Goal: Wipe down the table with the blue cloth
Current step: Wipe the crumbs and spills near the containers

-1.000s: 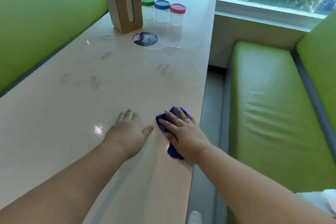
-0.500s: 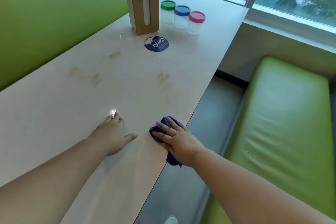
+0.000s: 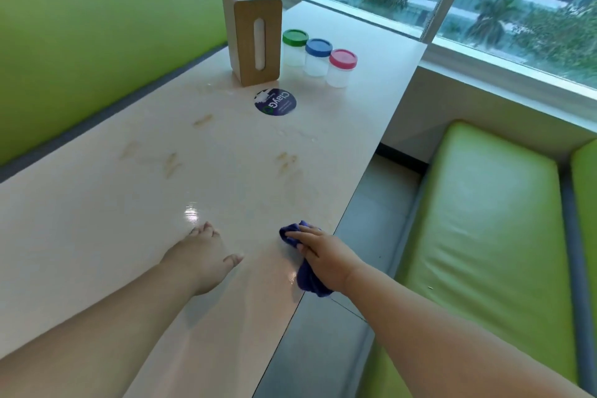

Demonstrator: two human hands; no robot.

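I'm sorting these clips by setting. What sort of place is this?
Probably a cafe or canteen booth: a long pale table flanked by green padded bench seating, with a wooden tissue dispenser and a round branded sticker.

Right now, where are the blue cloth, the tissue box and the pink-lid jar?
blue cloth (image 3: 308,281): head view, bunched lower end.
tissue box (image 3: 245,42): head view, wooden front face.
pink-lid jar (image 3: 343,58): head view, its lid.

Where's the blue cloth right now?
Head view, lower right of centre: the blue cloth lies at the right edge of the table under the right hand, its near end overhanging; the left hand rests to its left.
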